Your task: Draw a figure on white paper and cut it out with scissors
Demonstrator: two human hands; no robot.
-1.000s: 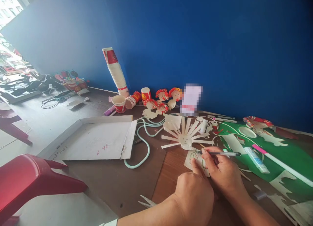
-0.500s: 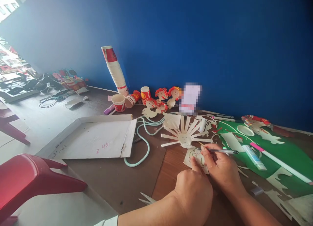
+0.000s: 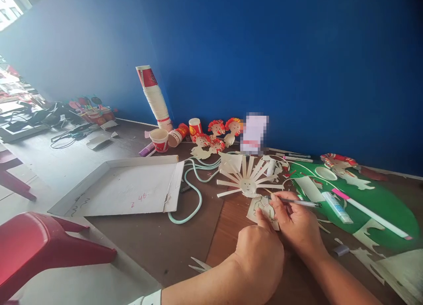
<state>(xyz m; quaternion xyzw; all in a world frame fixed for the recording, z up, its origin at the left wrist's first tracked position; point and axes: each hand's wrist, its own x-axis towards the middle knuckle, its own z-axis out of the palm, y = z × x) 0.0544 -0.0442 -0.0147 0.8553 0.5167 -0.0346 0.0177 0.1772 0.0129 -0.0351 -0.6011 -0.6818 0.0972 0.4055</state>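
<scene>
A small piece of white paper [image 3: 254, 210] with drawn lines lies on the brown table. My left hand [image 3: 259, 256] rests over it, index finger stretched out and pressing on the paper, the other fingers curled and partly hidden. In my right hand [image 3: 297, 221] a pen [image 3: 306, 203] with a clear barrel is pinched, its tip pointing left just above the paper's top edge. A thin brown stick [image 3: 269, 192] shows near the right fingertips; I cannot tell if they hold it. Just beyond is a white paper-cup cutout [image 3: 247, 186] with strips fanned out and a drawn face.
Scissors [image 3: 200, 264] lie left of my forearm. Right are a glue stick [image 3: 337, 207], a pink-capped marker [image 3: 373, 213] and a green sheet [image 3: 393, 225]. A white box lid [image 3: 115, 186], pale green cord [image 3: 200, 199] and stacked paper cups [image 3: 155, 98] stand further left.
The pen's tip now reaches further left, out past my right fingertips. My left hand keeps its finger on the paper. The whole view has shifted slightly.
</scene>
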